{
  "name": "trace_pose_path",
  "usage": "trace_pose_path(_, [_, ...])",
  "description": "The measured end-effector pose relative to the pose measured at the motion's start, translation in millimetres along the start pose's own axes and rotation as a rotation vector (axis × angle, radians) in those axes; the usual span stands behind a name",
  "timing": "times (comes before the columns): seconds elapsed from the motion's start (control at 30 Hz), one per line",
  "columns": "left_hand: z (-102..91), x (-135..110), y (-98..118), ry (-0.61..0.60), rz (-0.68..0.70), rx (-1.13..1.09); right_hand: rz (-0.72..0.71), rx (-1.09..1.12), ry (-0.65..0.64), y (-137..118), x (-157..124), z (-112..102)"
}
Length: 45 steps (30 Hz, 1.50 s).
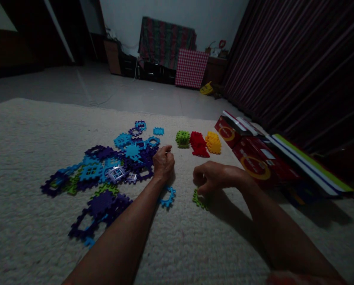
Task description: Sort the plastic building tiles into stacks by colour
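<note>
My left hand [164,163] is curled closed at the right edge of a heap of purple and blue toothed plastic building pieces [133,151]. Its inner fingers are hidden, so anything held there does not show. My right hand [214,176] is bent downward with thumb and fingertips pinched on a green toothed building piece [199,200] at the mat. A blue frame-shaped building piece [168,197] lies beside my left wrist. Beyond my hands stand a green stack [182,138], a red stack [198,143] and a yellow stack [213,142] of similar pieces.
Dark red boxes [251,160] line the right side, with a flat green, white and blue board [309,164] on top. A cream textured mat [189,245] lies under everything. Past it are a tiled floor [159,97], a checked cloth [191,68] and a striped curtain [286,59].
</note>
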<state>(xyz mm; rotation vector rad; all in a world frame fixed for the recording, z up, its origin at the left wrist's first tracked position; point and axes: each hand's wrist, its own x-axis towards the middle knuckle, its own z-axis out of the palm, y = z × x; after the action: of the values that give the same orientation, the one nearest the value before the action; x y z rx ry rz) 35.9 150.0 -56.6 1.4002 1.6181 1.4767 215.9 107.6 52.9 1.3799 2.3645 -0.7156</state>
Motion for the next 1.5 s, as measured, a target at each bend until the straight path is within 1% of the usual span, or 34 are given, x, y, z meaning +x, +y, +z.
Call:
trace_pose_path(0.1, [0.1,0,0,-0.001,-0.011,0.007,0.041,-0.06,-0.01,-5,-4,11])
trace_pose_path(0.17, [0.4,1,-1,-0.003,-0.009,0.01,0.025,-0.072,0.002,-7,-3,14])
trace_pose_path(0.27, [0.9,1,-2,-0.002,-0.001,0.014,-0.071,-0.003,0.016,-2,0,13])
trace_pose_path(0.33, [1.3,2,-3,0.002,0.005,0.018,-0.157,0.057,0.067,3,1,8])
trace_pose_path(0.4, [2.0,2,-4,0.004,0.007,0.013,-0.2,0.087,0.187,7,2,4])
trace_pose_path(0.47, [2.6,2,-5,0.002,0.007,-0.003,-0.184,0.074,0.365,9,6,3])
trace_pose_path(0.53, [2.8,2,-6,-0.001,0.009,-0.018,-0.106,-0.001,0.554,8,11,5])
trace_pose_path(0.57, [2.7,2,-6,-0.001,0.009,-0.022,-0.058,-0.054,0.624,8,14,8])
trace_pose_path(0.6, [2.5,2,-7,0.0,0.011,-0.022,-0.023,-0.103,0.662,8,16,11])
trace_pose_path(0.63, [2.2,2,-6,-0.001,0.013,-0.021,-0.006,-0.136,0.658,8,18,14])
trace_pose_path(0.67, [1.8,1,-6,-0.001,0.015,-0.017,-0.005,-0.147,0.623,9,18,17])
trace_pose_path(0.73, [1.1,1,-5,0.001,0.017,-0.007,-0.044,-0.121,0.525,13,17,19])
trace_pose_path(0.8, [0.8,1,-4,0.004,0.016,0.003,-0.069,-0.088,0.483,18,14,19])
trace_pose_path(0.87, [0.7,1,-3,0.002,0.013,0.005,-0.09,-0.086,0.488,22,14,17])
trace_pose_path(0.93, [1.0,1,-3,-0.003,0.011,0.003,-0.077,-0.089,0.477,23,17,17])
trace_pose_path(1.0, [1.2,0,-3,-0.004,0.011,0.007,-0.01,-0.073,0.47,20,22,19])
trace_pose_path(1.07, [1.2,0,-3,-0.005,0.014,0.021,0.069,-0.053,0.486,15,27,23])
trace_pose_path(1.1, [1.1,0,-2,-0.008,0.014,0.029,0.087,-0.049,0.499,13,28,25])
trace_pose_path(1.17, [0.6,0,-1,-0.012,0.012,0.037,0.077,-0.056,0.519,10,32,32])
trace_pose_path(1.23, [0.2,0,-1,-0.017,0.009,0.033,0.026,-0.053,0.534,11,36,37])
trace_pose_path(1.33, [0.0,1,0,-0.013,0.009,0.027,-0.097,0.001,0.618,17,46,39])
trace_pose_path(1.4, [0.4,1,0,0.002,0.015,0.028,-0.162,0.018,0.741,20,57,34])
trace_pose_path(1.5, [1.7,1,-1,0.013,0.025,0.019,-0.165,-0.046,0.937,19,78,21])
